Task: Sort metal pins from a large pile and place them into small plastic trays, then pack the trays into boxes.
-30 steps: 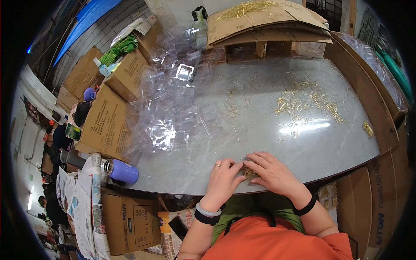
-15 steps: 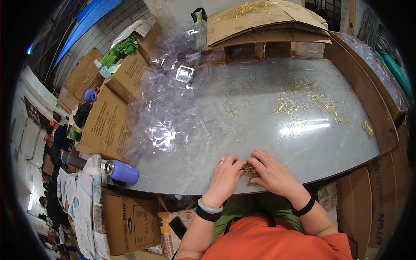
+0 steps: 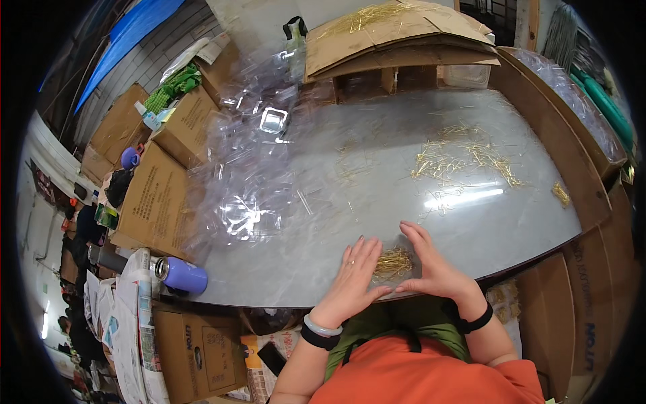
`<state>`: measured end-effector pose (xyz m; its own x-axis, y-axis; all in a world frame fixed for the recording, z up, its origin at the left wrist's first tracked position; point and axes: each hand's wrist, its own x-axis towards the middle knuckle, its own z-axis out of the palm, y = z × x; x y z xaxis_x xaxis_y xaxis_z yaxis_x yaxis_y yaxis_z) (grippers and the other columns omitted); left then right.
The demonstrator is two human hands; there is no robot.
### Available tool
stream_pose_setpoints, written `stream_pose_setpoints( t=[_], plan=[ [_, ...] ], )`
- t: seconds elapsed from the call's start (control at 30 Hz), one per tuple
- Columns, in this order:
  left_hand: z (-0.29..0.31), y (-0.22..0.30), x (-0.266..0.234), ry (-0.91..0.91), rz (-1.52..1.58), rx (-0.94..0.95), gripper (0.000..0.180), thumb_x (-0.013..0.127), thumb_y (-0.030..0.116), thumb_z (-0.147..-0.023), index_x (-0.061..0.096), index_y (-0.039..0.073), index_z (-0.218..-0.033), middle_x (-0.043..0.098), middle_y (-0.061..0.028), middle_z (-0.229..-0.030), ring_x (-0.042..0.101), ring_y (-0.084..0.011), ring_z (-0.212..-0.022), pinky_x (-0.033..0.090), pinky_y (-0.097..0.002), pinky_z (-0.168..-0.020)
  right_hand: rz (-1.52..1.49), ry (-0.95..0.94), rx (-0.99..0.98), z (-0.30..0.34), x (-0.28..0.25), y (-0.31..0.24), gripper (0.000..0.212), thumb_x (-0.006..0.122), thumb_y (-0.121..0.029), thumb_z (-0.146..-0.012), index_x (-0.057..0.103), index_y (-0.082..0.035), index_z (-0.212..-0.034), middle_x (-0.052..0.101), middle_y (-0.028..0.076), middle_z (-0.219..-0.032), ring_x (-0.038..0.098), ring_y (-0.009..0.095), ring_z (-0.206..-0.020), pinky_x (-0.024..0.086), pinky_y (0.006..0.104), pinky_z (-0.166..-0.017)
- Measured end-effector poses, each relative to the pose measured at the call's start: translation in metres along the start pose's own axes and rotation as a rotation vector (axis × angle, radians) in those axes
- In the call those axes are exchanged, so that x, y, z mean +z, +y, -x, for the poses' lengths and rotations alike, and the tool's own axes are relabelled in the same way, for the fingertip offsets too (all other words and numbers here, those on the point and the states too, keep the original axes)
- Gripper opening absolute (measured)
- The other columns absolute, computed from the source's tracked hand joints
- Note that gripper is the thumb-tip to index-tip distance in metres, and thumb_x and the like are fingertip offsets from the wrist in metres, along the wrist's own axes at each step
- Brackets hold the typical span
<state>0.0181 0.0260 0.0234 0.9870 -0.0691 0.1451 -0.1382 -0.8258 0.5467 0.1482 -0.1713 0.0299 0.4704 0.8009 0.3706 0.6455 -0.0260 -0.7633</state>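
Note:
A small heap of thin gold wire hooks (image 3: 392, 264) lies near the front edge of the grey table (image 3: 336, 225). My left hand (image 3: 351, 277) rests along its left side, fingers stretched out and close against the wires. On the other side my right hand (image 3: 434, 269) is raised a little, its fingers extended and a gap between it and the heap. The two thumbs nearly meet in front of the wires. Further off, more gold wire hooks (image 3: 464, 158) are scattered loosely, and a small gold bunch (image 3: 560, 194) sits by the right border.
Clear plastic boxes (image 3: 245, 172) are piled on the left, beside cardboard cartons (image 3: 158, 195). A purple bottle (image 3: 185, 275) lies at the left front edge. Flattened cardboard (image 3: 397, 44) covers compartments at the back. A cardboard wall (image 3: 562, 141) runs along the right side.
Both hands have opened away from the heap, the right one moving off to the right, so more of the wires shows. The whole view has shifted slightly.

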Motion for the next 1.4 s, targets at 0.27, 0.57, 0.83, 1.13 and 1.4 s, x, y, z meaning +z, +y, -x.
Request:
stream_pose_setpoints(
  t=[0.27, 0.57, 0.83, 1.13, 1.4],
  plan=[
    [-0.010, 0.005, 0.021, 0.079, 0.021, 0.038, 0.075, 0.076, 0.017, -0.087, 0.039, -0.004, -0.148, 0.041, -0.0248, -0.149, 0.035, -0.0450, -0.143, 0.031, -0.0511, -0.119, 0.119, 0.005, 0.126, 0.012, 0.027, -0.001, 0.076, 0.062, 0.007, -0.083, 0.032, 0.002, -0.152, 0.034, 0.026, -0.157, 0.039, 0.045, -0.142, 0.038, 0.0444, -0.116],
    [-0.004, 0.003, 0.025, 0.176, 0.021, 0.049, 0.073, 0.076, 0.012, -0.086, 0.039, -0.006, -0.147, 0.046, -0.0269, -0.146, 0.042, -0.0440, -0.139, 0.032, -0.0502, -0.119, -0.149, -0.048, 0.050, 0.012, 0.004, 0.006, 0.064, 0.061, 0.005, -0.087, 0.042, -0.001, -0.148, 0.048, 0.023, -0.147, 0.044, 0.042, -0.138, 0.038, 0.0440, -0.115],
    [-0.002, 0.005, 0.028, 0.215, -0.059, 0.055, 0.075, 0.078, 0.019, -0.086, 0.041, -0.006, -0.146, 0.049, -0.0266, -0.143, 0.044, -0.0436, -0.137, 0.032, -0.0531, -0.119, 0.084, 0.071, 0.012, 0.004, 0.009, 0.015, 0.048, 0.067, 0.000, -0.088, 0.057, -0.003, -0.135, 0.064, 0.018, -0.128, 0.056, 0.037, -0.121, 0.048, 0.0443, -0.101],
    [-0.007, 0.025, 0.034, 0.325, -0.162, 0.003, 0.075, 0.076, 0.038, -0.087, 0.047, -0.006, -0.140, 0.052, -0.0248, -0.135, 0.049, -0.0425, -0.129, 0.036, -0.0536, -0.115, 0.207, 0.013, 0.080, -0.011, 0.007, 0.009, 0.042, 0.068, -0.001, -0.085, 0.063, -0.004, -0.127, 0.066, 0.015, -0.119, 0.057, 0.036, -0.111, 0.048, 0.0440, -0.097],
    [-0.008, 0.023, 0.039, 0.309, -0.196, -0.030, 0.059, 0.067, 0.027, -0.092, 0.050, -0.005, -0.138, 0.053, -0.0210, -0.134, 0.048, -0.0366, -0.132, 0.034, -0.0530, -0.116, 0.202, 0.051, 0.055, -0.013, 0.004, 0.012, 0.031, 0.057, 0.000, -0.092, 0.065, -0.003, -0.122, 0.066, 0.016, -0.111, 0.057, 0.038, -0.106, 0.049, 0.0446, -0.092]
  ],
)
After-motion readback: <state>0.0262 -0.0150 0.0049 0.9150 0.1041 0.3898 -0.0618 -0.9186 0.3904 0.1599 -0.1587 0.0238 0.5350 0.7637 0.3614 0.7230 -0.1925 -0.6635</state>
